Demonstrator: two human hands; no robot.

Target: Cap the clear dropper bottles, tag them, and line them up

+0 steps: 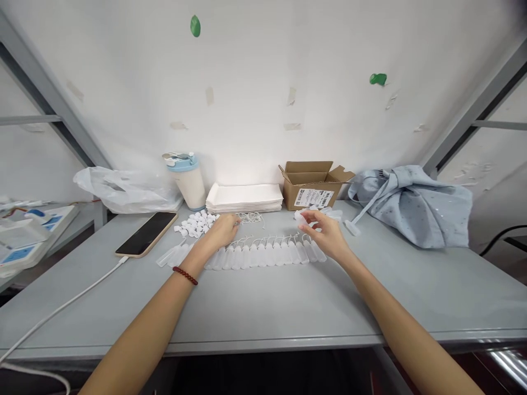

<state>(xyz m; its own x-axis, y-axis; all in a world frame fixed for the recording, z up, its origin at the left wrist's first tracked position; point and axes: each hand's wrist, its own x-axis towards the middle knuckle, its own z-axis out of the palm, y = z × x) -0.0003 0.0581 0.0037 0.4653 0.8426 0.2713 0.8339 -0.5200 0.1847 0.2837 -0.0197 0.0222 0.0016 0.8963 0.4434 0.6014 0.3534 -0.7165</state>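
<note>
My right hand (pixel 325 233) pinches a small translucent plastic bottle (pixel 301 219) between thumb and fingers, above the right end of a row of similar bottles (pixel 263 255). Pale strings (pixel 267 239) show at the tops of several bottles in this row. At the near left edge of a tangle of white strings (pixel 252 218), my left hand (pixel 222 233) has its fingers curled together; what they hold, if anything, is hidden. Left of that hand lies a pile of small white caps (pixel 196 224). More loose translucent bottles (pixel 332 213) lie behind my right hand.
A stack of white paper (pixel 247 197), a tumbler (pixel 189 184) and an open cardboard box (pixel 308 189) stand along the wall. To the left are a plastic bag (pixel 127 189) and a phone (pixel 147 234) on a cable. A blue cloth bag (pixel 420 206) lies at right.
</note>
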